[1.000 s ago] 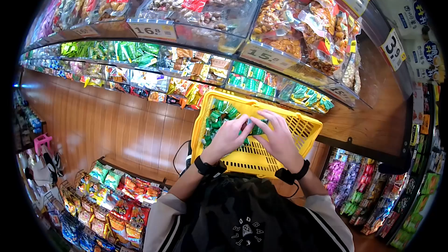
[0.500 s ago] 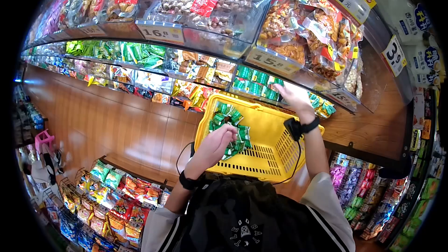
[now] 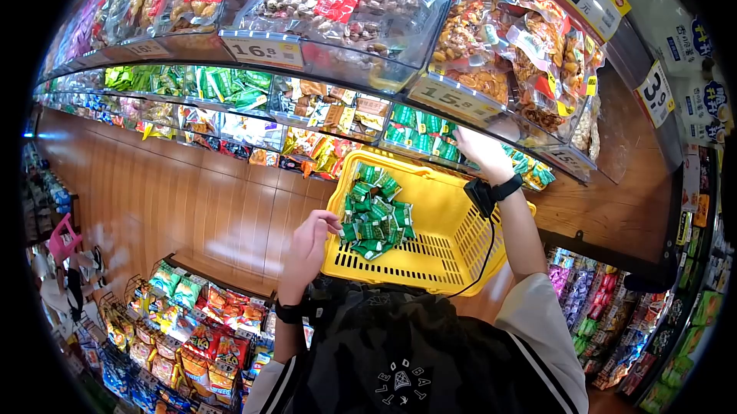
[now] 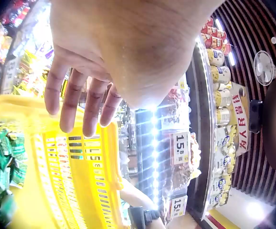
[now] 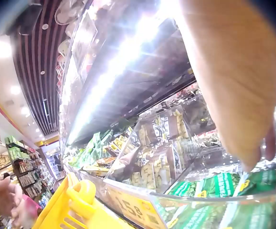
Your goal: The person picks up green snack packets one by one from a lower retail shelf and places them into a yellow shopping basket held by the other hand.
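Note:
Small green snack packets [image 3: 376, 218] lie heaped in the left part of a yellow shopping basket [image 3: 437, 260]. At the basket's left rim is my left hand [image 3: 305, 249]; its fingers extend, spread and empty, in the left wrist view. My right hand [image 3: 485, 155] reaches past the basket's far rim to a shelf bin of green packets [image 3: 414, 131]. In the right wrist view its fingers [image 5: 270, 143] point down over green bags [image 5: 214, 186] behind the clear bin front. The palm and the frame's edge hide part of those fingers.
An upper shelf with bagged nuts [image 3: 330, 0] and a price tag [image 3: 265, 50] overhangs the bins. Bagged snacks [image 3: 192, 337] stand on a rack at lower left. Hanging packets [image 3: 599, 299] line the right side. A cable [image 3: 487, 257] runs from my right wrist.
Both hands were together over the basket with fingertips meeting. My right hand has since moved forward to the shelf bin, and my left hand has drawn back to the basket's left rim.

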### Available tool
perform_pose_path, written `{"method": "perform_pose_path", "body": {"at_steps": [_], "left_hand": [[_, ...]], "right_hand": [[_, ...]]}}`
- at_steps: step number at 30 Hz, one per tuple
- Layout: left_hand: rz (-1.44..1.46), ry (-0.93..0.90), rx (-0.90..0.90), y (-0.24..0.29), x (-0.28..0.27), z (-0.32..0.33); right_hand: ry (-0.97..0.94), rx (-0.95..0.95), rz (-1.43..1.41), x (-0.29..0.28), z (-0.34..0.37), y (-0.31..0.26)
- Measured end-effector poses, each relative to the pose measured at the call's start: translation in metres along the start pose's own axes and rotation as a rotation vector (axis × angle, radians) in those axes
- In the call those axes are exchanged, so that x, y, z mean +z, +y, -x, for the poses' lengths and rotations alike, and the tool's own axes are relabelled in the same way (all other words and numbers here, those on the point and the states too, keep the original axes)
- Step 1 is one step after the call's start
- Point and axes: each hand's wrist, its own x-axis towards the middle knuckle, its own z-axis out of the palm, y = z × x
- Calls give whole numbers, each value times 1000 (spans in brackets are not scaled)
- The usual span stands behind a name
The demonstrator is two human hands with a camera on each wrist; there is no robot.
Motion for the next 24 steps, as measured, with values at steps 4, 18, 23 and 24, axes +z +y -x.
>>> {"method": "perform_pose_path", "body": {"at_steps": [4,18,23,24], "left_hand": [[-27,63,-21,-8,-15,-4],[-41,59,-22,-2,-18,-14],[-43,51,2,-7,-16,-16],[-42,52,-1,-6,-17,-16]], "right_hand": [[4,34,-74,20,-10,16],[64,284,-503,47,-12,37],[81,176,-238,34,-11,27],[43,181,-210,18,-10,16]]}}
